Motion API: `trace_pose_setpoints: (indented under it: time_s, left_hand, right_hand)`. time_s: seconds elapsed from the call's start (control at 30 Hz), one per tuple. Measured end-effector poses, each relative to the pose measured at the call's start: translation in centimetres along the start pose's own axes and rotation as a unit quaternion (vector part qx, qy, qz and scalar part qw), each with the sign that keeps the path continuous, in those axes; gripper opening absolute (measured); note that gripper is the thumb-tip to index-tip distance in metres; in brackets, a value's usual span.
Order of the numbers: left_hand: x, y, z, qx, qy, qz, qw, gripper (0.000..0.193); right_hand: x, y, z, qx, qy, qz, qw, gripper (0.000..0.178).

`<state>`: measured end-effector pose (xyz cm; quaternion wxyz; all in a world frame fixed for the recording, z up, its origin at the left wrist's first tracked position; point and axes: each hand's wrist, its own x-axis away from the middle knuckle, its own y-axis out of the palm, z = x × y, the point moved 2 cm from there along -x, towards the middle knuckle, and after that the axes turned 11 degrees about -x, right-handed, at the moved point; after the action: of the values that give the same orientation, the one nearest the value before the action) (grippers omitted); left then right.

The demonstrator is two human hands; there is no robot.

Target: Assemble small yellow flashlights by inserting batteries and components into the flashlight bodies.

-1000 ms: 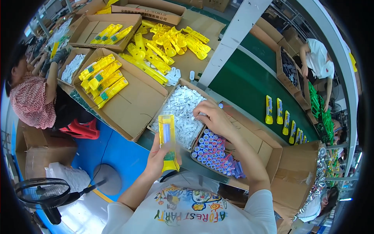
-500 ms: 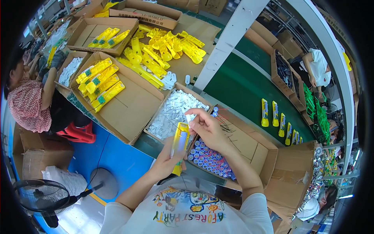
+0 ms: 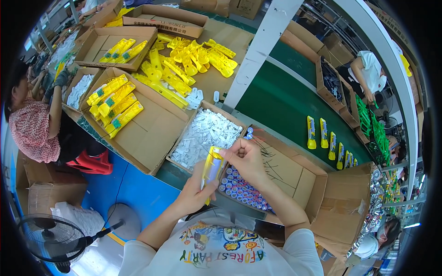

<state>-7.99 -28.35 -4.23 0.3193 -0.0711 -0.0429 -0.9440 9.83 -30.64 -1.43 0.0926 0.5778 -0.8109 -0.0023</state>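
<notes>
My left hand [image 3: 195, 192] is wrapped round a yellow plastic housing [image 3: 209, 171], tilted upright in front of my chest. A blue-purple cylindrical battery cell lies inside its open side. At the top end of the housing, my right hand [image 3: 247, 160] pinches a small white plastic piece [image 3: 216, 150], mostly covered by the fingertips and against the yellow rim. Just beyond my hands stands a carton of small white plastic pieces [image 3: 212, 129]. Below my right wrist, a box holds several blue-purple battery cells [image 3: 241, 191] with red wires.
A carton [image 3: 152, 131] at left holds several yellow housings with green circuit boards [image 3: 110, 103]. Loose yellow parts [image 3: 193, 57] lie farther back. Beyond a white metal post [image 3: 258, 50], housings stand on a green belt [image 3: 285, 92]. A co-worker [image 3: 34, 124] sits left; a fan [image 3: 50, 239] stands lower left.
My right hand has brought the white piece down onto the top end of the yellow housing. The left hand keeps its hold. The view has shifted slightly.
</notes>
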Motion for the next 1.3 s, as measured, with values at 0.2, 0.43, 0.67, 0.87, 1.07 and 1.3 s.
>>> trace_pose_setpoints:
  time_s: [0.2,0.43,0.67,0.87,1.07,1.3]
  left_hand:
    - [-1.6,0.7,1.3,0.066,0.021,-0.097,0.993,0.042]
    - [-3.1,-5.3,1.8,-0.109,0.075,-0.060,0.989,0.055]
    - [-4.9,-37.4,-8.0,-0.787,0.036,0.454,0.416,0.061]
    - [-5.2,-16.8,-0.3,-0.806,-0.107,0.158,0.560,0.065]
    - [-5.2,-15.5,-1.6,-0.691,0.019,0.200,0.694,0.048]
    - [-3.1,-16.1,0.1,-0.540,0.142,0.273,0.783,0.045]
  right_hand:
    - [-0.1,-1.6,-1.6,0.075,-0.133,0.046,0.987,0.020]
    - [-5.1,-10.4,-0.2,0.136,-0.227,0.039,0.964,0.017]
    - [-14.3,-39.7,0.1,0.394,-0.132,0.399,0.817,0.021]
    - [-13.4,-38.7,2.0,0.576,-0.099,0.328,0.743,0.012]
    - [-5.9,-39.8,1.1,0.552,0.018,0.363,0.750,0.014]
    - [-3.8,-39.2,4.0,0.548,0.138,0.360,0.743,0.055]
